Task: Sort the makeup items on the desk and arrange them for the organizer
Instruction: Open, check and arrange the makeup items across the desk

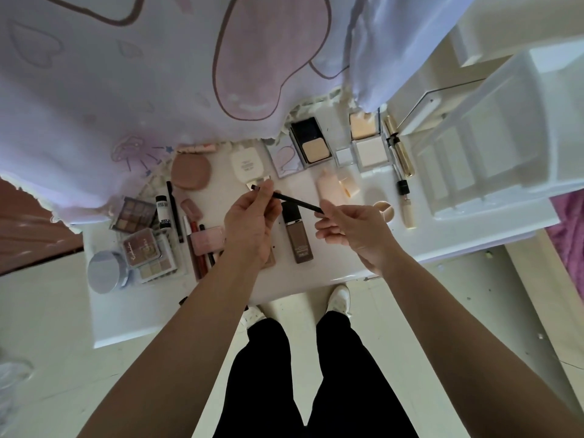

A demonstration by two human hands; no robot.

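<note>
Palettes (134, 214) lie at the desk's (132, 317) left; open compacts (311, 142) line its back edge. The organizer (493, 147) stands at right, a mascara tube (398, 150) just beside it.

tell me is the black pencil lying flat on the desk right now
No, the black pencil is held above the desk, with the left hand and right hand pinching its ends.

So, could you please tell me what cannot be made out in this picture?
All in the head view:
- ends of the black pencil: covered by fingers of the left hand and right hand.
- beige item: mostly under the left wrist.
- foundation bottle print: too small.
- organizer: cut off by the right edge, compartments washed out.
</note>
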